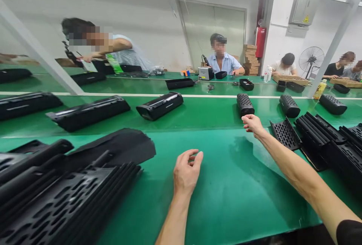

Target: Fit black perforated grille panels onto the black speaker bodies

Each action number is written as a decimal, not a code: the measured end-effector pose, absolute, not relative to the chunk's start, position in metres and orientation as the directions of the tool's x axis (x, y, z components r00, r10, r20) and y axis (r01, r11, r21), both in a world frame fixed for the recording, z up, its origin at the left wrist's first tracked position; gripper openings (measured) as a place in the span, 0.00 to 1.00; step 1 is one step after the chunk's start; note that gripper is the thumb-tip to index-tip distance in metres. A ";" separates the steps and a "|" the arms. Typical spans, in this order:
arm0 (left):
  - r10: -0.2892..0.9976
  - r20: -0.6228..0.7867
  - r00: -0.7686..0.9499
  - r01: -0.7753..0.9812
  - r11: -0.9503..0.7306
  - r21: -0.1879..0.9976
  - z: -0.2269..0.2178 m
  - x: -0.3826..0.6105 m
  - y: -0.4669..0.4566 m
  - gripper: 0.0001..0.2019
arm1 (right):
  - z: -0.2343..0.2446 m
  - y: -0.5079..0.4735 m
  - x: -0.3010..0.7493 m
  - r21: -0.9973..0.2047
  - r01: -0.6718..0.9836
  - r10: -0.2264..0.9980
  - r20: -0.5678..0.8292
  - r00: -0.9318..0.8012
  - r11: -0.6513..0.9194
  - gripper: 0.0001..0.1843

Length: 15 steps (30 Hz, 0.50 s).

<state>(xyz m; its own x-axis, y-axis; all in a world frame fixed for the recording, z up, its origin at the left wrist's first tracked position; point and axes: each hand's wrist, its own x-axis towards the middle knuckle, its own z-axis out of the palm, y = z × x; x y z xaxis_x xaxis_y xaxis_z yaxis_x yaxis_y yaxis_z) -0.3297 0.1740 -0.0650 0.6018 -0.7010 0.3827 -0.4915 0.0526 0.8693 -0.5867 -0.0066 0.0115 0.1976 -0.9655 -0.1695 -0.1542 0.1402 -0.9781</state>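
My left hand hovers over the green work surface, fingers loosely bent with the thumb apart, and holds nothing. My right hand is stretched forward to the near end of a black perforated casing. Its fingers are half bent and apart; I cannot tell whether the fingertips touch the casing. On the left, close to me, lies a pile of black slotted panels with a black sheet behind it. More black slotted parts are heaped at the right beside my forearm.
Beyond the bench, a green belt carries several black housings and another perforated casing. White slanted posts rise left and right. Across the belt, several people work; one sits facing me. A yellow-labelled bottle stands at right.
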 end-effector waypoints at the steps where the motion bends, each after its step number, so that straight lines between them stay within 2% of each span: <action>1: -0.704 0.380 0.600 -0.494 0.048 0.868 -0.065 -0.330 0.173 0.25 | 0.015 -0.001 -0.600 -0.961 -0.260 -0.975 -0.143 0.172 0.096 0.20; 4: -0.705 0.386 0.595 -0.506 0.044 0.861 -0.063 -0.333 0.171 0.23 | 0.029 0.010 -0.643 -0.798 -0.602 -0.996 -0.062 0.064 0.011 0.15; 7: -0.716 0.400 0.572 -0.527 0.053 0.848 -0.063 -0.335 0.168 0.23 | 0.037 0.013 -0.679 -0.567 -0.823 -0.999 -0.040 -0.006 0.028 0.08; 11: -0.718 0.408 0.564 -0.544 0.049 0.838 -0.065 -0.336 0.164 0.22 | 0.034 0.012 -0.697 -0.344 -0.937 -0.995 -0.095 -0.038 0.068 0.04; 15: -0.708 0.407 0.577 -0.536 0.047 0.843 -0.067 -0.337 0.165 0.21 | 0.031 0.014 -0.698 -0.259 -0.964 -0.991 -0.133 -0.017 0.051 0.04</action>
